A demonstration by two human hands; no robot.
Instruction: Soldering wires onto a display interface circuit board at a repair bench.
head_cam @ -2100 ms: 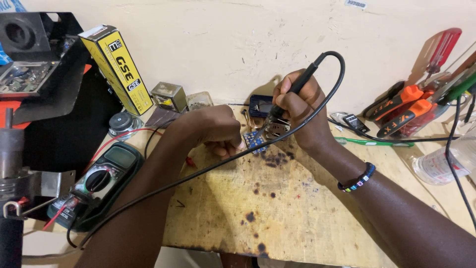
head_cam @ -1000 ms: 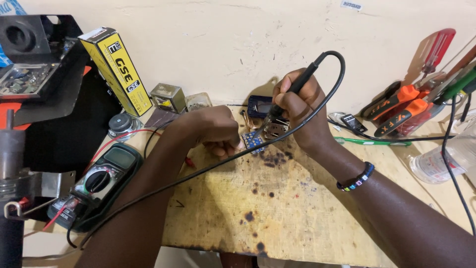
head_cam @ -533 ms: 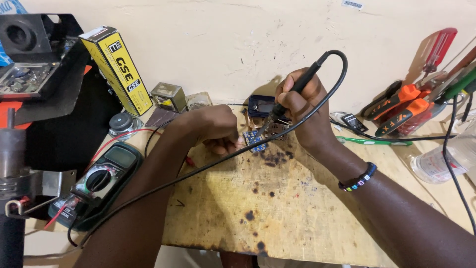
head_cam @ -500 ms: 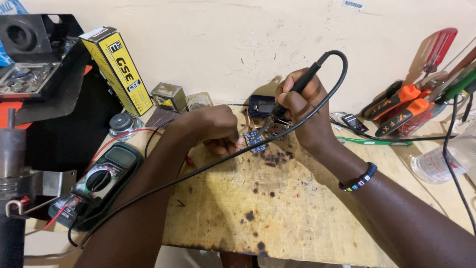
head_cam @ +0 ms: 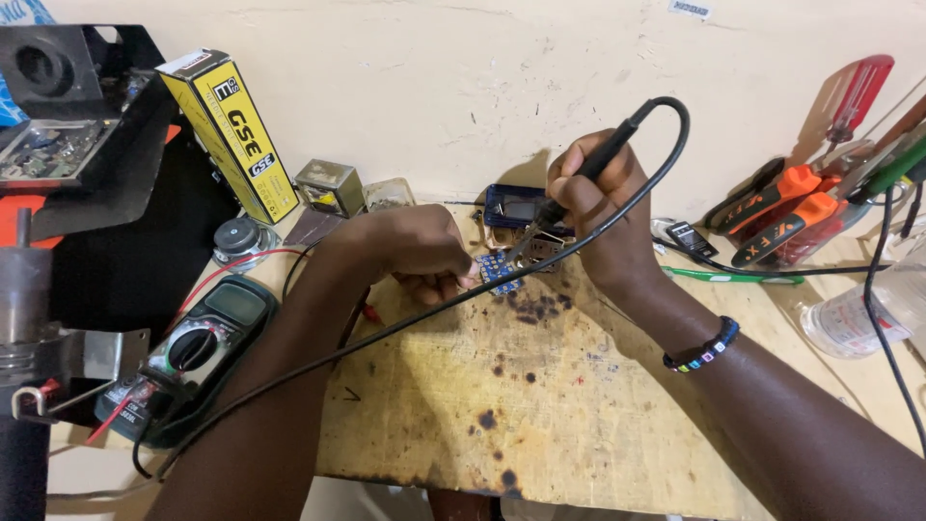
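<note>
- Head camera looks down at a wooden table [head_cam: 540,425] with dark burn spots on it.
- A small blue circuit board [head_cam: 498,271] lies on the table, near its far edge. All places below are told from this board.
- The left hand [head_cam: 410,253] rests just left of the board. Its fingers [head_cam: 453,283] are curled shut and touch the board's left edge, pinning it down.
- The right hand [head_cam: 598,217] is just right of the board and a bit above it. Its fingers are closed around a black soldering iron [head_cam: 579,183], held like a pen.
- The tip of the iron points down and left, onto the board or just over it. I cannot tell if it touches.
- A black cord [head_cam: 434,314] runs from the top of the iron, loops over the right hand, and passes in front of the board down to the left.
- Behind the board sits a small dark blue box with a screen [head_cam: 516,205].
- Far left of the board lies a green meter with a round dial [head_cam: 188,352].
- Up and left of the board leans a yellow box [head_cam: 231,130], against the wall.
- Far right of the board lie tools with orange handles [head_cam: 781,198].
- On the right wrist there is a bead bracelet [head_cam: 702,345].
</note>
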